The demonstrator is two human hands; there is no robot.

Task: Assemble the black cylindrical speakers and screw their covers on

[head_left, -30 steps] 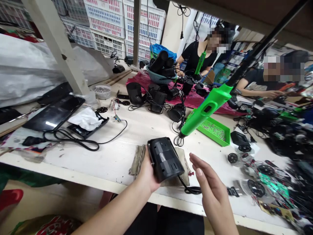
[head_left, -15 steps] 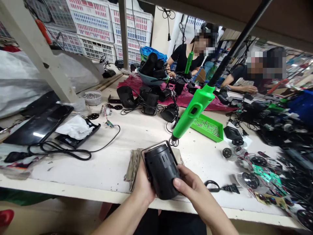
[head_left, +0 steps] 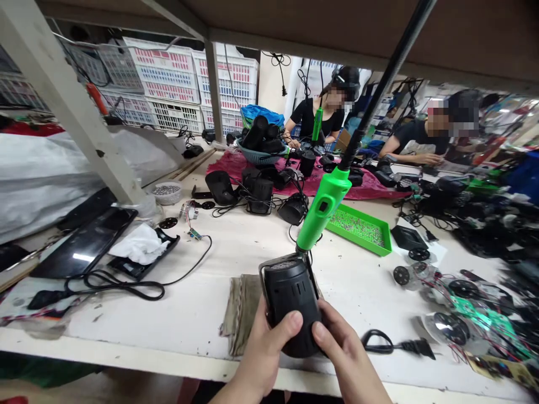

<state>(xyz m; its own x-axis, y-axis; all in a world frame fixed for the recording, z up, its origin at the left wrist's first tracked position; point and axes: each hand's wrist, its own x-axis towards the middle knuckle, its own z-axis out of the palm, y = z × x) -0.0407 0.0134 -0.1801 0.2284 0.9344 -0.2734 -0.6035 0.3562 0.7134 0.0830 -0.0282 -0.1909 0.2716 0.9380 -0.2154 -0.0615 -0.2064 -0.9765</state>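
Observation:
Both of my hands hold a black cylindrical lamp-like housing [head_left: 290, 300] with slots in its side and a thin bracket around its top. My left hand [head_left: 269, 348] grips its left side, thumb across the front. My right hand [head_left: 341, 342] wraps the right side, thumb pressed on the lower front. Just behind the housing's top hangs a green electric screwdriver [head_left: 323, 207]; whether its tip touches the housing I cannot tell. A folded brown cloth [head_left: 240, 314] lies under and behind my hands.
A green tray of screws [head_left: 362, 230] sits behind the screwdriver. More black housings [head_left: 256, 191] with cords stand at the back, near a blue-grey basket [head_left: 261, 157]. Circuit parts [head_left: 475, 314] crowd the right; a black cord [head_left: 138, 289] lies left. Two people work across the table.
My left thumb has come round onto the housing's front. The housing now stands more upright, its top close to the screwdriver's lower end. The view has shifted slightly.

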